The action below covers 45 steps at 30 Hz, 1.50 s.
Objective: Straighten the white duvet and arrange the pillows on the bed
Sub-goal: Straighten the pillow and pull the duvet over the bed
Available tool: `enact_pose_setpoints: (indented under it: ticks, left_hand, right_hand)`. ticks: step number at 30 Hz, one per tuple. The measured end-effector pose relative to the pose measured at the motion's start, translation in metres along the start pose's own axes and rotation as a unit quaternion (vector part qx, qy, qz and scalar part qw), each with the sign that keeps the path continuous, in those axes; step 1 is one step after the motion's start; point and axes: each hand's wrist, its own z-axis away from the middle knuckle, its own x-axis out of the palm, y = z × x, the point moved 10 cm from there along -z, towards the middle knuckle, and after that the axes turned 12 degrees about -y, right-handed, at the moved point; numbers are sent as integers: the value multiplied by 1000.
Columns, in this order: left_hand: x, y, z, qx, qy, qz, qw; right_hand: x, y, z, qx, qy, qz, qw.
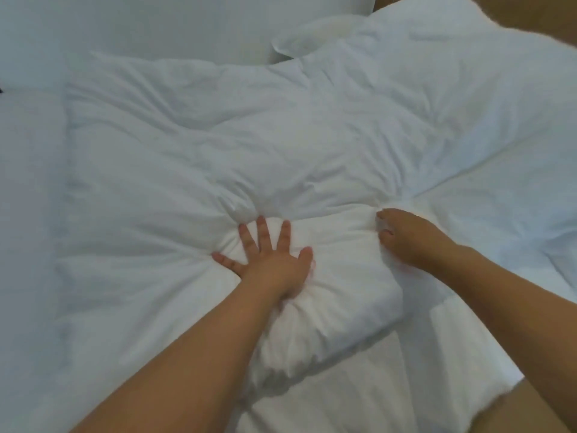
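A wide bed covered in a smooth white sheet [31, 214] fills nearly the whole view, its bare surface showing along the left side and across the top. Over most of it lies the rumpled white fabric duvet [249, 145], creased in long folds that run toward the middle and bunch together near the hands; its left edge stops short of the left side of the bed, and its right part spreads out to the right edge of the view. At the top, a plump white pillow [309, 39] sits partly under the duvet's upper edge, and the corner of another white pillow [331, 3] shows just above it (only a small part is in view). In the lower centre, a folded-over, puffy white bulge of the duvet [337, 295] rises above the flatter fabric around it.

The left hand [271, 257] lies palm down on this bulge with all fingers spread wide, pressing into the cloth so that it dimples under the palm. The right hand [409, 239] is just to the right, at the far corner of the same bulge, its fingers curled and gathering a pinch of the white fabric.
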Motion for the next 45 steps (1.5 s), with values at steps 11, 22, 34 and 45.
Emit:
enact_pose_setpoints:
  ticks: [11, 22, 34, 45]
  left_hand:
    - [0, -215, 112, -21, -32, 24, 999]
    - [-143, -277, 78, 3, 222, 380, 898]
    - [-289, -288, -82, 80, 82, 705, 700]
    - [-380, -319, -273, 122, 130, -36, 983]
  right_hand:
    - [97, -234, 61, -91, -87, 82, 989]
    - [-38, -311, -15, -171, -47, 8, 984]
    - [-120, -400, -189, -101, 46, 43, 993]
    - [-61, -458, -352, -123, 151, 42, 980]
